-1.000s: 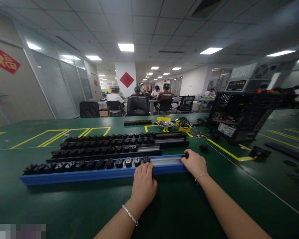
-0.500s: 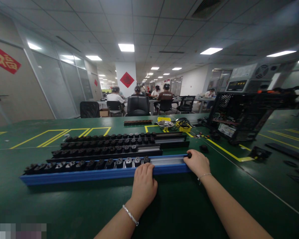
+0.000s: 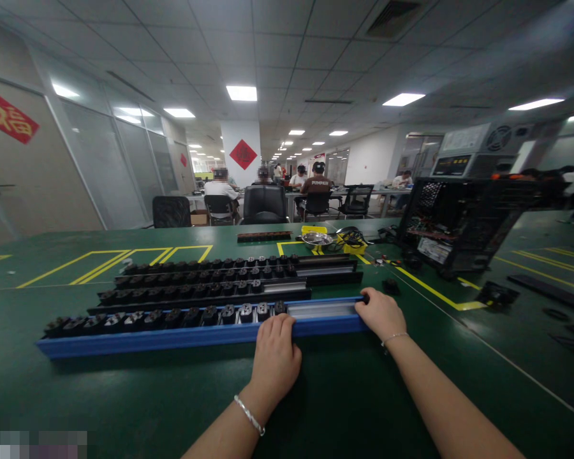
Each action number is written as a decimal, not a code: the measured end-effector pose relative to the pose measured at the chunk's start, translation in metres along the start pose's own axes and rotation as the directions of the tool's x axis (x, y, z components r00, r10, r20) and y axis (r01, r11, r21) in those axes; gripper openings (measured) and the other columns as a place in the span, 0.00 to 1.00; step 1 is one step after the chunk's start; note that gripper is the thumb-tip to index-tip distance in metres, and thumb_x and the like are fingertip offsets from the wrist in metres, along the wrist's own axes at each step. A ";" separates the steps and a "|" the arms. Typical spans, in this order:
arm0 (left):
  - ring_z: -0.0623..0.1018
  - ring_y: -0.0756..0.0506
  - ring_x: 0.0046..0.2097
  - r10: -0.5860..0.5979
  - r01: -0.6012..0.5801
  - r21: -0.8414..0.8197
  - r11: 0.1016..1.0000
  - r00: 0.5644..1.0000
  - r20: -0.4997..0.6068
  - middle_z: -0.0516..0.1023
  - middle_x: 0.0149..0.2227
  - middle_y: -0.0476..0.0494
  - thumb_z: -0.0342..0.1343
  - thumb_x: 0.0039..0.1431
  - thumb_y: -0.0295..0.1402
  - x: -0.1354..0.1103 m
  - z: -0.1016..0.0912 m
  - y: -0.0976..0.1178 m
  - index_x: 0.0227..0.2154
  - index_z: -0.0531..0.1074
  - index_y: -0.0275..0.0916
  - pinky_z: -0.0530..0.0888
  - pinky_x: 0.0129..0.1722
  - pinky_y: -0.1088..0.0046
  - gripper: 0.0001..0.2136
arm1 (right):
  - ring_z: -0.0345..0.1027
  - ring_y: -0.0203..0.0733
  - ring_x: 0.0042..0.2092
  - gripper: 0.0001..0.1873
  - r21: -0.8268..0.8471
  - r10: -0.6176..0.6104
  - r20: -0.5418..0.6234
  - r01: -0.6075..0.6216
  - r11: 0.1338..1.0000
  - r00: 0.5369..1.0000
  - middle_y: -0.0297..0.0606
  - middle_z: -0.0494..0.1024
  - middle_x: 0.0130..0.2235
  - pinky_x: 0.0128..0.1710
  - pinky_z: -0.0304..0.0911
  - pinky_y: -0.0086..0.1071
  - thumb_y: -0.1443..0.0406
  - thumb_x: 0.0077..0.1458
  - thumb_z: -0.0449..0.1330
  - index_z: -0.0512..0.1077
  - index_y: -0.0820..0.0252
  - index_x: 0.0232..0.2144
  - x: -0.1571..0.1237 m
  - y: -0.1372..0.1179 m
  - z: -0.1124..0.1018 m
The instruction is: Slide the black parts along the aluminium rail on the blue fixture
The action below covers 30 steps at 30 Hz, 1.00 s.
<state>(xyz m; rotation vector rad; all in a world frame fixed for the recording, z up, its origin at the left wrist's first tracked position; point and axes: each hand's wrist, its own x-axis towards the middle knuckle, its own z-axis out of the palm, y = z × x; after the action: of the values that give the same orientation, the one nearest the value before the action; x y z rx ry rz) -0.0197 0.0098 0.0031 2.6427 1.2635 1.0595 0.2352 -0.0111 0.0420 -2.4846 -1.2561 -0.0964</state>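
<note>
We hold blue rail [image 3: 162, 340] on worktop [image 3: 138, 405], across middle of frame: left hand [image 3: 275, 357] hooks curled fingers over near wall; right hand [image 3: 382, 314] pinches small black piece [image 3: 365, 298] at right end.

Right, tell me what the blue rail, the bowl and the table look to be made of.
Blue rail: satin, perhaps coated metal or plastic; straight, even blue walls with a soft sheen.
Bowl: probably polished metal; silvery, with bright reflections.
Table: smooth, semi-gloss green top with blurred highlights; whether paint or a mat, I can't tell.
</note>
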 end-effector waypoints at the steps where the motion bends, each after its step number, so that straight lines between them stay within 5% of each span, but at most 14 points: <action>1: 0.68 0.43 0.53 -0.002 0.002 -0.005 1.000 1.000 0.002 0.71 0.49 0.42 0.49 0.48 0.22 0.000 0.000 0.000 0.47 0.66 0.39 0.63 0.56 0.59 0.21 | 0.64 0.51 0.49 0.21 -0.001 0.001 -0.003 -0.001 1.000 1.000 0.43 0.74 0.46 0.44 0.60 0.39 0.61 0.49 0.49 0.71 0.60 0.44 0.001 0.001 0.000; 30: 0.68 0.44 0.52 -0.002 0.002 0.017 1.000 1.000 0.000 0.71 0.48 0.43 0.49 0.48 0.23 0.000 0.001 -0.001 0.47 0.66 0.39 0.64 0.56 0.61 0.21 | 0.65 0.47 0.48 0.20 0.094 -0.006 -0.028 0.009 0.996 1.000 0.44 0.72 0.49 0.47 0.59 0.36 0.67 0.49 0.49 0.71 0.62 0.44 0.012 0.021 0.002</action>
<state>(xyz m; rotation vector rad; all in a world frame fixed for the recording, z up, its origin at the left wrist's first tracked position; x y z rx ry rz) -0.0200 0.0107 0.0025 2.6530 1.2800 1.0541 0.2587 -0.0122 0.0368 -2.3911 -1.2298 -0.0721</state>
